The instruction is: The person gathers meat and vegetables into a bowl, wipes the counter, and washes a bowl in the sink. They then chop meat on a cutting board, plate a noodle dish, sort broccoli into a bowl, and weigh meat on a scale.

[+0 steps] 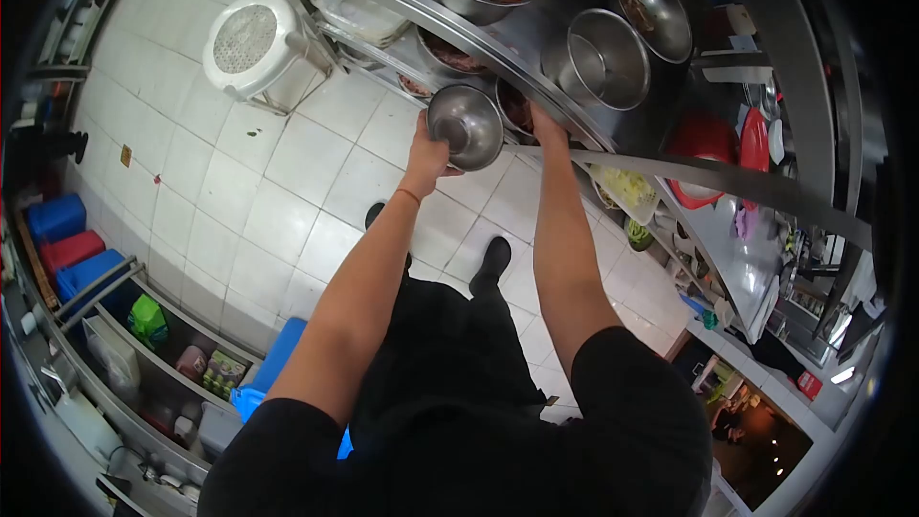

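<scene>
My left hand grips the side of an empty-looking steel bowl over the tiled floor, in front of the metal table. My right hand reaches under the table's edge, beside a bowl of dark reddish food on the lower shelf; its fingers are mostly hidden. Left of that bowl, another bowl with dark red meat stands on the same shelf.
On the metal table stand several steel bowls, one an empty-looking bowl. A white stool is at the upper left. A yellowish basket sits right of my right arm. Shelving with bins lines the lower left.
</scene>
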A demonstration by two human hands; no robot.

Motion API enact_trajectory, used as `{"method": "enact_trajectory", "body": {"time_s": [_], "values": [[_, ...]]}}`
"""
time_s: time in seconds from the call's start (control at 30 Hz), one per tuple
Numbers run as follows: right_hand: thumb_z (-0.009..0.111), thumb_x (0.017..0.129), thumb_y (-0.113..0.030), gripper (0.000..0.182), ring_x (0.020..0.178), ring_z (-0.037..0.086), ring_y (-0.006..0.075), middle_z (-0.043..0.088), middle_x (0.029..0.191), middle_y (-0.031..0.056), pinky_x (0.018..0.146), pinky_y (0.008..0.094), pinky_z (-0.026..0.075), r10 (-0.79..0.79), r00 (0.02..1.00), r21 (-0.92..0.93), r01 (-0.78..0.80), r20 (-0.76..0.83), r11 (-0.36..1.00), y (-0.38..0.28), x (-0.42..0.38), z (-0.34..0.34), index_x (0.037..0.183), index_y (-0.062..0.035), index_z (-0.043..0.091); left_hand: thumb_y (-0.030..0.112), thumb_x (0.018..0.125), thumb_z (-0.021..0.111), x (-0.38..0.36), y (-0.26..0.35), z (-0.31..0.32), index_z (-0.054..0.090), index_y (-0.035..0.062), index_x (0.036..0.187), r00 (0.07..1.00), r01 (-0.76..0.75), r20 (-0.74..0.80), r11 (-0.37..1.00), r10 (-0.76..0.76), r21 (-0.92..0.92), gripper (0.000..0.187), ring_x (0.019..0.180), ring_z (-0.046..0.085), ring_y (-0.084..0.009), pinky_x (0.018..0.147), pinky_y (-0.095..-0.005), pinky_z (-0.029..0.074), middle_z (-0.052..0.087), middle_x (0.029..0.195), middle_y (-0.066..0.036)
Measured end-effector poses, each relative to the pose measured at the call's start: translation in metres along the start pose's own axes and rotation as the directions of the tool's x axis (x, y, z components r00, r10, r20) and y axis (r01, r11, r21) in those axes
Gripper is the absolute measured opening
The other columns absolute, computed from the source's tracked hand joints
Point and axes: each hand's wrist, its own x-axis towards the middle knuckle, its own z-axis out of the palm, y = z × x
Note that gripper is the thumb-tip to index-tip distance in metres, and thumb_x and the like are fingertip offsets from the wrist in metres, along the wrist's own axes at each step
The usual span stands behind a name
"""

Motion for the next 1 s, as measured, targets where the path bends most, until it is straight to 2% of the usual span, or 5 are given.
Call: {"method": "enact_trajectory", "body": {"time_s": [0.2,0.27,0.3,0.67,1.0], "values": [[0.076,0.073,0.000,0.023,0.069,0.061,0.0111,0.067,0.083,0.0031,0.060,0.0277,0.050,0.053,0.938,0.813,-0.325,0.343,0.483,-0.143,-0.113,-0.016,0.094,-0.0039,0.067,-0.010,0.078,0.039,-0.010,0.007,-0.004,0.034,0.0182,0.142,0.996,-0.016,0.090,0.991,0.029,-0.136,0.070,0.103,0.064,-0.0328,0.069,-0.0491,0.062,0.055,0.125,-0.013],[0.077,0.074,-0.008,0.044,0.084,0.064,0.0182,0.068,0.095,0.0085,0.081,0.0327,0.053,-0.121,0.871,0.476,-0.139,0.476,0.868,-0.122,-0.129,0.003,0.116,-0.0061,0.063,-0.011,0.077,0.039,-0.001,-0.019,-0.013,0.038,0.0170,0.140,0.991,-0.089,0.093,0.994,0.095,-0.063,0.069,0.101,0.065,-0.0305,0.070,-0.0471,0.062,0.057,0.122,-0.013],[0.074,0.073,-0.009,0.055,0.106,0.059,0.0308,0.062,0.113,0.0171,0.096,0.0409,0.046,-0.458,0.833,0.223,0.404,0.310,0.887,-0.109,-0.135,0.008,0.126,-0.0086,0.058,-0.011,0.076,0.039,0.004,-0.030,-0.018,0.042,0.0159,0.139,0.983,-0.158,0.094,0.987,0.157,-0.001,0.068,0.100,0.065,-0.0283,0.071,-0.0452,0.062,0.059,0.120,-0.012],[0.064,0.076,-0.008,0.029,0.106,0.063,0.0367,0.065,0.112,0.0208,0.086,0.0450,0.052,-0.213,0.601,-0.170,0.516,0.770,0.840,-0.127,-0.196,-0.272,0.103,-0.0140,0.070,-0.005,0.074,0.044,-0.146,-0.002,0.158,0.053,-0.0019,0.125,0.957,-0.165,0.280,0.931,0.072,0.326,0.052,0.073,0.064,-0.0178,0.056,-0.0278,0.053,0.065,0.100,-0.011],[0.061,0.072,-0.001,0.022,0.093,0.065,0.0376,0.068,0.093,0.0210,0.081,0.0442,0.053,-0.445,0.892,-0.351,0.444,0.084,0.824,-0.162,-0.040,-0.450,0.090,-0.0051,0.072,0.001,0.089,0.037,-0.135,0.124,0.379,0.037,-0.0043,0.125,0.827,-0.532,0.361,0.808,0.430,0.255,0.036,0.097,0.064,-0.0322,0.059,-0.0412,0.064,0.053,0.118,-0.019]]}}
